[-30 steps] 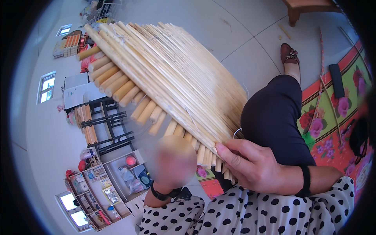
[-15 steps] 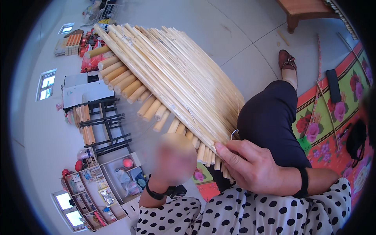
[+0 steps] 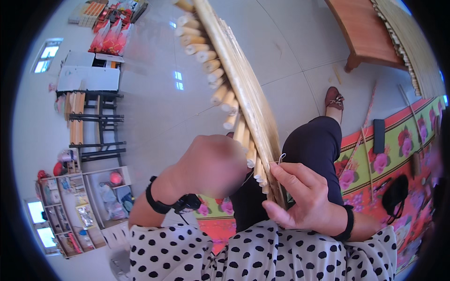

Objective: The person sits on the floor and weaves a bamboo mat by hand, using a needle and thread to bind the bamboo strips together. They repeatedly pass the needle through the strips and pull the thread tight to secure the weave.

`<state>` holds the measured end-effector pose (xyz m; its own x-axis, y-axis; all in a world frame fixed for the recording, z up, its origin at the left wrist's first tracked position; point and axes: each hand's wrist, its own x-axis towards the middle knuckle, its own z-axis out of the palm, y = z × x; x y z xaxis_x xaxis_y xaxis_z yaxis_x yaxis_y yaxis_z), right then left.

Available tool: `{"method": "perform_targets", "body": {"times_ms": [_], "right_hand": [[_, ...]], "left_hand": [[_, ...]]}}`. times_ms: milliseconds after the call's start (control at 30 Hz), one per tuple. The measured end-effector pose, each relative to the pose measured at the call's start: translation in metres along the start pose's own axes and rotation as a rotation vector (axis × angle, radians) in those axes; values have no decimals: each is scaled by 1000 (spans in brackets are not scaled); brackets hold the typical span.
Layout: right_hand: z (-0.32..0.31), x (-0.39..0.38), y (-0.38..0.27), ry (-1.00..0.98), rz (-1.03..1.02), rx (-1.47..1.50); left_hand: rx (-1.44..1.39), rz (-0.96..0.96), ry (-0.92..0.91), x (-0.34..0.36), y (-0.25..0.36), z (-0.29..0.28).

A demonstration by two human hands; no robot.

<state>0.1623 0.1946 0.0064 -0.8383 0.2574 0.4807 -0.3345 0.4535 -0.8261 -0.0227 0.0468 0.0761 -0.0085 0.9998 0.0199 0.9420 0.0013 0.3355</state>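
A panel of pale, straw-like stalks [image 3: 248,93] stands tilted almost edge-on before me, its near end by my lap. One long stalk runs along its edge, and cut stalk ends [image 3: 206,56] stick out in a row on the left side. My right hand [image 3: 304,192] is at the near end, thumb spread away from the other fingers, fingertips touching the edge. A small pale loop of thread or wire [image 3: 282,158] stands up beside those fingertips. My left hand [image 3: 211,164] is at the stalk ends on the left; blur hides its fingers and anything in them.
A wooden bench [image 3: 363,33] bears another stalk panel [image 3: 415,42] at the far right. A flowered mat [image 3: 349,175] lies on the floor, with a black rectangular object [image 3: 378,136], thin sticks and a black strapped item [image 3: 395,196]. Shelves [image 3: 77,210] stand left.
The stalk panel has turned from showing its broad face to nearly edge-on. My left hand has risen along the stalk ends. My right thumb has come away from the edge.
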Motion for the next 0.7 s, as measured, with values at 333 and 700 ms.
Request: {"method": "perform_targets", "body": {"times_ms": [333,700], "right_hand": [[8,15,-17,50,111,-437],[13,20,-30,-33,37,-587]], "left_hand": [[-1,204,27,15,-13,6],[-132,321,191,3,-24,28]]}}
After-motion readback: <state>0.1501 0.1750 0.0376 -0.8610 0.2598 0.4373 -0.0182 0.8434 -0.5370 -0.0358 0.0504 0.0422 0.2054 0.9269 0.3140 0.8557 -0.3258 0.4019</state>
